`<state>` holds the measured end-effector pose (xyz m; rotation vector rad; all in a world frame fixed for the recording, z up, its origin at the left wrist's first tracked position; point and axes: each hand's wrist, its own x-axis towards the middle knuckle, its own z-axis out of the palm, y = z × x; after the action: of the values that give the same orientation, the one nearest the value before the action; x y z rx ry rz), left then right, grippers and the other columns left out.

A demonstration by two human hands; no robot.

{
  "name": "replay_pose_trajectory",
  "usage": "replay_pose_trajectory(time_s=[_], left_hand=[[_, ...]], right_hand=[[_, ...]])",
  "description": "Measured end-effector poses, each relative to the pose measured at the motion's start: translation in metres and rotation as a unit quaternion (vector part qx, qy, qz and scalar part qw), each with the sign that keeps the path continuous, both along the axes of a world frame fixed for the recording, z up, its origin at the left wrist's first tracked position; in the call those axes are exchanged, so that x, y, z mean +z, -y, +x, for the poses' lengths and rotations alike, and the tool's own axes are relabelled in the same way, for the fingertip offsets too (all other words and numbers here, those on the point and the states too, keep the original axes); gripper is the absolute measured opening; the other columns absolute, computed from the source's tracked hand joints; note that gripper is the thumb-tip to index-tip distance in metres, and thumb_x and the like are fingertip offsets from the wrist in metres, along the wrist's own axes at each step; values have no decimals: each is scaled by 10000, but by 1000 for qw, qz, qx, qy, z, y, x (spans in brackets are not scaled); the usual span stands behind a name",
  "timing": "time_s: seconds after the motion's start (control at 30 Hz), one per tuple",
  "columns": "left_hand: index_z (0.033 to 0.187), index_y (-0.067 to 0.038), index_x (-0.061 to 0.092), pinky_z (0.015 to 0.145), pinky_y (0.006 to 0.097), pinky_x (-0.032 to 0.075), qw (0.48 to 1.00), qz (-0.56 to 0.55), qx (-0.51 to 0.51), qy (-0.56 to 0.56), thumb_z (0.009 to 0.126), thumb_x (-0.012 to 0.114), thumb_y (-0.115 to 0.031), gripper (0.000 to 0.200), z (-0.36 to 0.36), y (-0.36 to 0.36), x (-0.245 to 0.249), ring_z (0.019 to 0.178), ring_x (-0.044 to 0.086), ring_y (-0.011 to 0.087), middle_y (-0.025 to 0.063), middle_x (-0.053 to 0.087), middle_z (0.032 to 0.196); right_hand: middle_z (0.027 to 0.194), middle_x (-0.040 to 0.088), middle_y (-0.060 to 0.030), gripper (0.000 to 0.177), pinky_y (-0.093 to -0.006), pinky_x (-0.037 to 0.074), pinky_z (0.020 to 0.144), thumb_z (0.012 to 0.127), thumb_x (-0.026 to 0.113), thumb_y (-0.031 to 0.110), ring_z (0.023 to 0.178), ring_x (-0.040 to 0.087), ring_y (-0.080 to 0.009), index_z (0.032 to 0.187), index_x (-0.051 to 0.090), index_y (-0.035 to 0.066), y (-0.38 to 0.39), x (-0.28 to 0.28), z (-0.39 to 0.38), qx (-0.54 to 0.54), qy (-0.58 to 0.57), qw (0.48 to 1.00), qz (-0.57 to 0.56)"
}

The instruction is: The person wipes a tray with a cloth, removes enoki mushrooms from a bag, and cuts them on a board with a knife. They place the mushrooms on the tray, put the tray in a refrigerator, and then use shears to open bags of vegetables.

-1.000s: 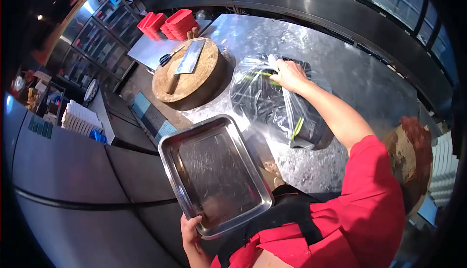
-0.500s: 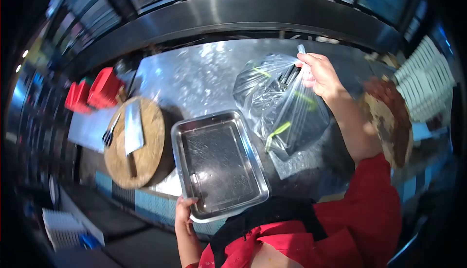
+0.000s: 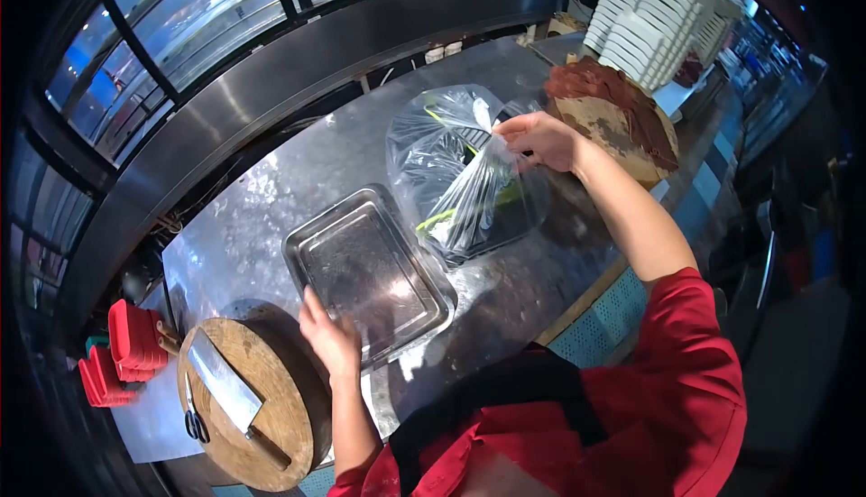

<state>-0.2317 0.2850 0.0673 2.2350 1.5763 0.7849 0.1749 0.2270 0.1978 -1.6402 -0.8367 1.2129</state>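
Note:
A clear plastic bag [image 3: 478, 192] with dark contents and yellow-green strips showing through rests on the metal table. My right hand [image 3: 544, 141] pinches its gathered neck between thumb and fingers. Just left of the bag lies a shallow rectangular metal tray [image 3: 388, 271], with nothing in it. My left hand [image 3: 332, 339] is at the tray's near left edge, fingers stretched out and not wrapped round the rim.
A round wooden chopping block [image 3: 289, 398] at lower left carries a cleaver [image 3: 224, 380] and scissors [image 3: 192, 416]. Red plastic containers [image 3: 135, 339] stand behind it. At right, a reddish-brown heap [image 3: 622, 100] covers part of another board [image 3: 586, 127], before stacked white trays [image 3: 645, 23].
The view has swung to the right. My left hand has loosened from the tray's rim, and the tray now lies on the table. The bag sits lower, its neck still in my right hand.

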Motion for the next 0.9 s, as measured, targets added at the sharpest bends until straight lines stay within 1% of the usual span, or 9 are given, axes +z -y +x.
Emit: replay_pose_trajectory(time_s=[0.23, 0.33, 0.37, 0.5, 0.63, 0.7, 0.73, 0.8, 0.9], left_hand=[[1036, 11, 583, 830, 382, 456, 937, 29, -310, 161, 752, 610, -30, 288, 163, -22, 76, 947, 574, 346, 193, 595, 1001], [1040, 21, 580, 838, 377, 450, 933, -8, -308, 188, 783, 576, -70, 272, 237, -23, 74, 942, 575, 362, 219, 597, 994], [1055, -8, 590, 742, 331, 479, 946, 18, -285, 151, 808, 593, -137, 278, 260, -24, 65, 836, 617, 281, 173, 623, 974], [953, 8, 626, 546, 229, 406, 912, -205, -282, 216, 857, 564, -158, 201, 307, -18, 57, 608, 505, 65, 10, 605, 703], [897, -58, 657, 503, 206, 344, 827, -422, -163, 334, 786, 571, -57, 140, 292, -11, 67, 565, 442, 46, -17, 596, 717], [879, -39, 651, 578, 293, 434, 894, -289, -196, 280, 751, 571, -97, 162, 279, -13, 58, 670, 530, 103, 16, 615, 727], [848, -13, 635, 637, 352, 468, 945, -177, -199, 188, 725, 562, -106, 170, 276, -15, 58, 682, 603, 212, 112, 640, 733], [764, -7, 603, 655, 427, 467, 978, -54, -147, 140, 713, 563, -127, 137, 264, -9, 69, 725, 571, 405, 223, 589, 779], [731, -44, 601, 711, 419, 437, 979, -1, -156, 131, 741, 587, -165, 122, 241, 3, 55, 823, 569, 343, 162, 595, 782]], right_hand=[[850, 604, -82, 358, -277, 482, 534, 685, 553, -90, 692, 571, -140, 1041, 551, -58, -5, -50, 13, 7, 43, 998, 44], [780, 612, -90, 277, -282, 461, 522, 665, 565, -109, 632, 563, -132, 936, 583, -54, -4, -63, 7, -36, 23, 996, 77], [785, 616, -87, 266, -278, 462, 553, 673, 567, -98, 652, 569, -135, 934, 585, -50, -4, -68, 8, -37, 19, 992, 118], [789, 622, -69, 248, -259, 451, 624, 686, 563, -90, 721, 572, -111, 925, 587, -31, 9, -62, 12, -29, 134, 965, 222], [776, 612, -51, 263, -239, 464, 624, 724, 551, -79, 720, 577, -96, 982, 571, -32, 23, -51, 38, 86, 90, 967, 221], [833, 614, -64, 245, -249, 486, 655, 748, 590, -14, 749, 586, -107, 993, 572, -19, 18, -27, 28, 36, 71, 990, 114], [832, 604, -71, 219, -256, 474, 660, 744, 618, 32, 764, 586, -125, 955, 589, -20, 10, -47, 45, 101, 227, 936, 251], [821, 575, -68, 187, -256, 449, 624, 732, 647, 63, 743, 576, -143, 886, 598, -31, -11, -28, 34, 145, 352, 889, 254], [834, 573, -69, 155, -235, 440, 619, 762, 610, 43, 745, 572, -133, 895, 592, -35, -35, 3, -19, 168, 376, 870, 272]])
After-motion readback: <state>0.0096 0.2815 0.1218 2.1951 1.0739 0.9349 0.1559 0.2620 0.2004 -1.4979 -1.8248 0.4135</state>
